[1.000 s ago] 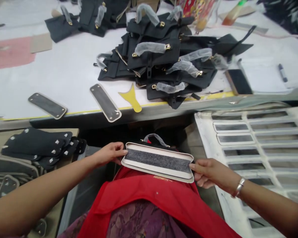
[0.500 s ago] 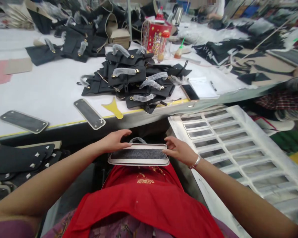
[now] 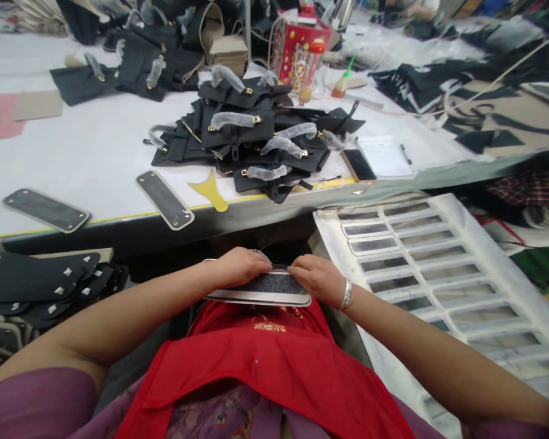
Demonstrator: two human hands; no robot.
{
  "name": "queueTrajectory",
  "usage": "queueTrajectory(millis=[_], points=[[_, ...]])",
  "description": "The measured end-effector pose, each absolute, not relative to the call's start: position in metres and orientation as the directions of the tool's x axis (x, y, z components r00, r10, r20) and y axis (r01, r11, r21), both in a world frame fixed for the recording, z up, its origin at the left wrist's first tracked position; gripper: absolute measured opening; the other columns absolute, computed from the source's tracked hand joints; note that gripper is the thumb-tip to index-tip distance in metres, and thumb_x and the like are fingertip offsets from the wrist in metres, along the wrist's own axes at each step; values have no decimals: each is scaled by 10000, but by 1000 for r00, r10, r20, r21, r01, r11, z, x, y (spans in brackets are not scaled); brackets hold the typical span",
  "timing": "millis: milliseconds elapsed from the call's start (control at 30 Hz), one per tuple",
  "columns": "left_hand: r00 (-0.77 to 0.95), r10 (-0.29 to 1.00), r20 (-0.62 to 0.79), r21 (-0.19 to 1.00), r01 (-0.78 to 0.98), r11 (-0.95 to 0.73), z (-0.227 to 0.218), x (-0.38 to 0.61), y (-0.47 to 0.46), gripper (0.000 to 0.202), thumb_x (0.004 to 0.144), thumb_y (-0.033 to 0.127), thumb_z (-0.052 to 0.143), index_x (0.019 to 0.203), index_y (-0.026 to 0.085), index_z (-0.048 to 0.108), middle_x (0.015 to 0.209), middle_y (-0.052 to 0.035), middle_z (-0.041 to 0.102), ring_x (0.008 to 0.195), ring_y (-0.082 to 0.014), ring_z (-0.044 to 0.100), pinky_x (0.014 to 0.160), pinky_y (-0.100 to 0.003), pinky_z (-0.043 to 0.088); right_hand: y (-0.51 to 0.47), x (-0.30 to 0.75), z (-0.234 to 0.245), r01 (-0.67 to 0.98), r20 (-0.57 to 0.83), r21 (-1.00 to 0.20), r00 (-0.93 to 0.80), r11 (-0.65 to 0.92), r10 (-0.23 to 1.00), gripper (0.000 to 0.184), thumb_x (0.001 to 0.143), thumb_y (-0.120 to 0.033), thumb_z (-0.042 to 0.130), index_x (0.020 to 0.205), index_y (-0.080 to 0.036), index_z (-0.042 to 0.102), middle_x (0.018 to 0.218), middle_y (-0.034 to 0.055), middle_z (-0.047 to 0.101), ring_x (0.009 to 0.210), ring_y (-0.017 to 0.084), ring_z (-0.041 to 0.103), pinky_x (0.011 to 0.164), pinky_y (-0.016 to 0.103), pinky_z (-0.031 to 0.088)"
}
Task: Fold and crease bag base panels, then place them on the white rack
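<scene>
A bag piece [image 3: 274, 282] with a dark rectangular middle and a white border rests on my lap over the red apron [image 3: 265, 360]. My left hand [image 3: 243, 267] is closed over its far edge, its fingers bent down. Close beside it, my right hand [image 3: 319, 279] grips the same edge toward the right, thumb on the near face. The knuckles of both hands hide most of that edge. Part of a wrapped handle shows just behind my left fingers.
On the white table [image 3: 105, 164] lie two dark panels with pale rims [image 3: 165, 200], a yellow piece [image 3: 211, 190] and a pile of black bag parts [image 3: 238, 131]. A phone [image 3: 358, 164] is near the edge. Right stands a slotted white board [image 3: 393, 225]; stacked black pieces [image 3: 32, 277] lie left.
Both hands have come inward and closed on the far edge of the bag piece, where before they were spread at its two ends. The view has shifted slightly.
</scene>
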State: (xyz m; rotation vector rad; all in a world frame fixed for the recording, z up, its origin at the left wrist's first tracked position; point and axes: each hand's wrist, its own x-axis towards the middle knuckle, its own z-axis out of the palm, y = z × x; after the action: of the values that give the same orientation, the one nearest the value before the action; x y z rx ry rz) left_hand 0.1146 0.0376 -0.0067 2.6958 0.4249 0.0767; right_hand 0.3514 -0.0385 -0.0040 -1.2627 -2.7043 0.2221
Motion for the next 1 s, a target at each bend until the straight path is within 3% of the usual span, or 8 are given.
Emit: queueTrajectory(millis=[133, 233, 300, 367, 467, 600, 800, 1000], points=[[973, 221, -60, 227, 229, -947, -6, 116, 35, 310, 901, 204, 385, 1139, 154, 577, 1088, -73, 637, 961, -189, 601, 763, -253, 471, -34, 347, 10, 724, 9, -157, -679, 672, 734, 246, 890, -216, 410, 842, -147, 642, 811, 83, 594, 698, 146, 473, 661, 299, 317], [980, 187, -70, 197, 197, -960, -3, 115, 34, 319, 901, 195, 387, 1168, 131, 549, 1062, -90, 631, 942, -190, 593, 764, -261, 469, -18, 347, 19, 751, -95, -316, -633, 580, 768, 238, 861, -240, 442, 787, -148, 648, 789, 74, 588, 707, 145, 493, 660, 290, 325], [982, 176, -63, 198, 185, -963, 0, 115, 34, 306, 890, 176, 400, 1148, 120, 554, 1023, -98, 634, 920, -188, 590, 764, -266, 466, -2, 346, 17, 760, -241, -528, -561, 379, 792, 194, 813, -257, 493, 737, -148, 634, 735, 45, 574, 667, 129, 497, 623, 262, 341], [985, 163, -61, 204, 172, -964, 3, 116, 34, 291, 878, 160, 409, 1120, 115, 564, 997, -105, 633, 909, -187, 584, 772, -274, 464, 13, 345, 11, 715, -431, -695, -501, 78, 751, 161, 753, -287, 546, 682, -147, 581, 634, 3, 530, 580, 102, 469, 558, 234, 345], [986, 144, -88, 202, 159, -966, 5, 117, 35, 276, 877, 161, 410, 1097, 120, 572, 992, -110, 631, 907, -187, 574, 787, -281, 461, 26, 339, -3, 624, -590, -752, -495, -211, 638, 229, 669, -349, 612, 647, -160, 484, 538, -49, 448, 494, 73, 401, 477, 208, 314], [988, 134, -80, 247, 150, -957, 2, 112, 40, 282, 889, 165, 387, 1089, 130, 582, 1003, -107, 636, 915, -187, 578, 802, -279, 457, 30, 330, -10, 605, -585, -764, -507, -221, 633, 294, 629, -405, 634, 651, -163, 467, 541, -63, 422, 500, 62, 366, 460, 199, 275], [991, 132, -11, 472, 122, -873, -3, 82, 58, 296, 897, 170, 356, 1034, 170, 619, 999, -68, 651, 925, -152, 594, 821, -232, 451, 39, 309, -9, 566, -556, -800, -572, -201, 603, 330, 641, -444, 627, 651, -152, 475, 574, -57, 424, 551, 69, 368, 523, 214, 293], [990, 110, -85, 477, 138, -868, 4, 58, 66, 299, 906, 170, 336, 1006, 144, 617, 995, -76, 641, 914, -155, 596, 806, -221, 448, 49, 283, -11, 570, -533, -810, -614, -139, 582, 307, 672, -425, 615, 654, -151, 478, 587, -56, 417, 572, 75, 362, 551, 224, 297]])
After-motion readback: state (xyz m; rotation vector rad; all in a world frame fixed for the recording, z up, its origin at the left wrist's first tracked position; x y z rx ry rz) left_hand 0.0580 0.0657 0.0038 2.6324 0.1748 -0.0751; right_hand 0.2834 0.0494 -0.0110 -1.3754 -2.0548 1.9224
